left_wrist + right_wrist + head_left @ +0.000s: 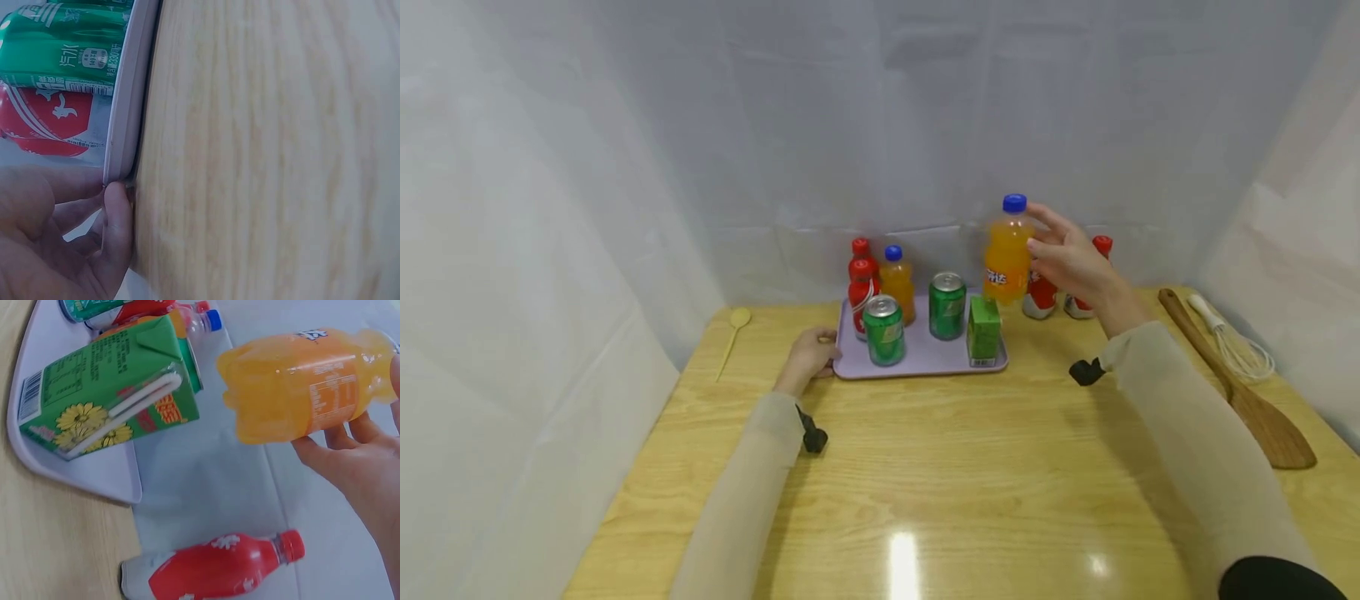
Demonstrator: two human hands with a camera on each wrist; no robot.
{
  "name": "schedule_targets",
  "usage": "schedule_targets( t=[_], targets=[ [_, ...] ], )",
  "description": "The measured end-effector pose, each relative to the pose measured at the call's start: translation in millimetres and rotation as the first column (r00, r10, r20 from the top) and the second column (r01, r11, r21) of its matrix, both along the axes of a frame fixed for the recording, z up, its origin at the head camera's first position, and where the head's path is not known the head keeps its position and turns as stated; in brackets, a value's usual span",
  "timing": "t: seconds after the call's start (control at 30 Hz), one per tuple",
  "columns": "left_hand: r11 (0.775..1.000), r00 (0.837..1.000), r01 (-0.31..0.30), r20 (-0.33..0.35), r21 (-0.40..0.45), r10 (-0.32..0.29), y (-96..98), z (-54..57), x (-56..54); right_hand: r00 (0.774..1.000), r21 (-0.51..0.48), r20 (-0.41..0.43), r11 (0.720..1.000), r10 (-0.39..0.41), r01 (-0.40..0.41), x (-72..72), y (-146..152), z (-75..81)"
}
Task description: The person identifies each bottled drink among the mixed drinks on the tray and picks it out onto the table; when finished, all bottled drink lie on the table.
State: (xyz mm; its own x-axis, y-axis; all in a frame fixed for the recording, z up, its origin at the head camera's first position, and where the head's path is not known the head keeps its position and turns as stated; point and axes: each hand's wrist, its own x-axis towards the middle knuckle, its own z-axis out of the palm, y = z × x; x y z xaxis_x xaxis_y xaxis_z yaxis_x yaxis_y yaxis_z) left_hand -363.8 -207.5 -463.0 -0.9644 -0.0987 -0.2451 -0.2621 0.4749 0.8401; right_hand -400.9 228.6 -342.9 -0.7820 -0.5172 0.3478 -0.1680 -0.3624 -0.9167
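My right hand (1075, 265) grips an orange soda bottle (1008, 254) with a blue cap, held upright in the air at the back right of a lilac tray (917, 364). In the right wrist view the fingers wrap round the bottle's upper part. My left hand (810, 358) pinches the tray's left front corner, its thumb and fingers meeting at the rim in the left wrist view. On the tray stand two green soda cans (884, 332), a green drink carton (983, 331) with a straw, two red bottles (862, 292) and another orange soda bottle (898, 285).
Two more red bottles (1040, 296) stand on the table right of the tray, partly behind my right hand. Further right lie a wooden spatula (1262, 421) and a whisk (1234, 340). A yellow spoon (733, 332) lies at left. White sheeting (820, 150) hangs behind the table.
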Motion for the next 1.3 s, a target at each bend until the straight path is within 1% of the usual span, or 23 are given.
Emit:
schedule_targets(
  t=[0.1, 0.2, 0.37, 0.43, 0.47, 0.57, 0.67, 0.7, 0.77, 0.8, 0.87, 0.97, 1.03, 1.13, 1.23, 1.3],
  targets=[
    [1.000, 1.000, 0.005, -0.007, -0.011, -0.005, -0.5, 1.8, 1.9, 0.999, -0.077, -0.018, 0.996, 0.050, -0.051, 3.2, 8, -4.0],
    [1.000, 1.000, 0.008, -0.009, -0.025, -0.009, -1.2, 3.1, 3.2, 0.994, -0.142, -0.053, 0.985, 0.091, -0.097, 4.8, 16, -8.4],
    [0.999, 1.000, 0.010, -0.011, -0.032, -0.011, -1.6, 5.2, 3.3, 0.989, -0.222, -0.112, 0.967, 0.098, -0.121, 6.8, 33, -14.8],
    [0.999, 1.000, 0.010, -0.012, -0.031, -0.011, -1.9, 4.7, 2.6, 0.989, -0.258, -0.116, 0.958, 0.093, -0.121, 7.7, 39, -17.2],
    [1.000, 1.000, 0.010, -0.011, -0.029, -0.010, -2.2, 4.2, 2.3, 0.988, -0.281, -0.114, 0.950, 0.105, -0.134, 8.1, 43, -18.4],
    [1.000, 1.000, 0.005, -0.005, -0.028, -0.005, -3.8, 1.9, 0.4, 0.991, -0.336, -0.100, 0.934, 0.093, -0.122, 10.6, 53, -22.2],
    [1.000, 1.000, 0.004, 0.001, -0.029, -0.004, -4.9, 0.5, -1.1, 0.996, -0.363, -0.088, 0.930, 0.030, -0.060, 13.9, 62, -24.8],
    [1.000, 1.000, 0.007, 0.000, -0.028, -0.007, -5.2, 0.9, -0.8, 0.996, -0.361, -0.084, 0.932, -0.013, -0.018, 15.0, 65, -25.2],
    [1.000, 1.000, 0.013, -0.003, -0.028, -0.013, -6.6, 1.4, -0.8, 0.995, -0.362, -0.076, 0.932, -0.069, 0.037, 15.7, 70, -26.1],
    [0.999, 1.000, 0.015, -0.002, -0.030, -0.015, -7.7, 0.9, -1.2, 0.995, -0.367, -0.067, 0.929, -0.073, 0.043, 15.6, 73, -26.3],
    [0.999, 1.000, 0.017, -0.004, -0.030, -0.017, -9.3, 1.5, -0.4, 0.992, -0.358, -0.054, 0.930, -0.112, 0.086, 15.6, 79, -27.7],
    [0.999, 1.000, 0.010, 0.002, -0.031, -0.010, -10.2, 1.2, 0.0, 0.990, -0.353, -0.036, 0.929, -0.133, 0.112, 14.8, 91, -32.1],
    [1.000, 1.000, 0.009, 0.003, -0.027, -0.008, -8.6, 2.7, 3.2, 0.986, -0.339, -0.020, 0.929, -0.166, 0.149, 14.8, 99, -35.2],
    [1.000, 1.000, 0.008, 0.003, -0.016, -0.008, -7.0, 4.5, 6.3, 0.989, -0.356, 0.017, 0.924, -0.147, 0.143, 14.4, 112, -38.3],
    [1.000, 1.000, 0.017, 0.003, -0.005, -0.017, -7.2, 5.1, 6.8, 0.985, -0.384, 0.082, 0.907, -0.150, 0.170, 15.6, 124, -39.2],
    [1.000, 1.000, 0.018, -0.002, -0.004, -0.018, -7.8, 5.1, 6.0, 0.974, -0.395, 0.134, 0.892, -0.183, 0.222, 17.3, 130, -39.0]
  ],
)
